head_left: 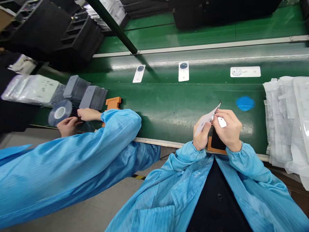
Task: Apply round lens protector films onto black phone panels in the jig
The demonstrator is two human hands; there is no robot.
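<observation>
Pale card stands tilted, nearly edge-on to the camera, above the near side of the green work surface, pinched between thumb and fingers of the left hand. Gripping it by its margins would probably serve best, so that so thin a sheet neither bows nor smudges. Just right of it, the right hand has its fingertips drawn together at the card's edge, with a small white piece apparently held in them; light, slow fingers and steady wrists should suit this. Some things are hard to read. At far left, a co-worker's hands hide part of a tape roll, and what they pinch cannot be told. The card's far face is turned away, and fingers cover where it meets the right fingertips. Between the wrists, the orange holder shows only partly around its dark insert. At far right, the white sheets lie beside clear packaging cut off by the frame.
</observation>
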